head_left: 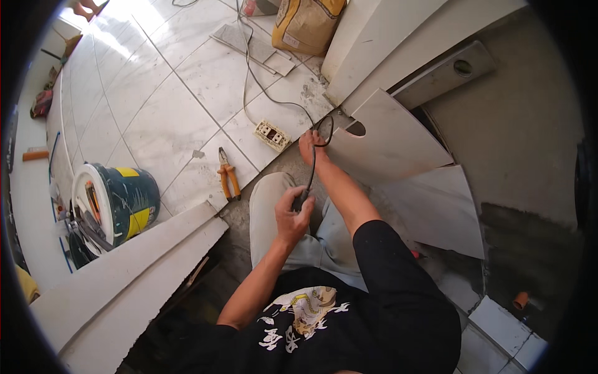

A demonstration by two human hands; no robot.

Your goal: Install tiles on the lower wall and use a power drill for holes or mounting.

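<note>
In front of my knees, my left hand (pixel 293 215) is closed around the dark end of a black cord (pixel 313 171). The cord rises from that grip and loops beside my right hand (pixel 310 147). My right hand is stretched forward to the tile edge, its fingers curled; what they hold is hidden. Just left of it, a cream socket block (pixel 272 135) lies on the tiled floor, with a thin cable attached. Pliers with orange handles (pixel 228 176) lie farther left. Beside my right forearm leans a cut pale tile (pixel 386 134) with a rounded notch.
A dark green bucket (pixel 134 202) with tools stands at the left. Pale door-frame boards (pixel 137 274) lie at the lower left. A brown-yellow sack (pixel 306 25) and grey tile strips (pixel 249 50) are at the back. A metal level (pixel 445 75) rests against the right wall.
</note>
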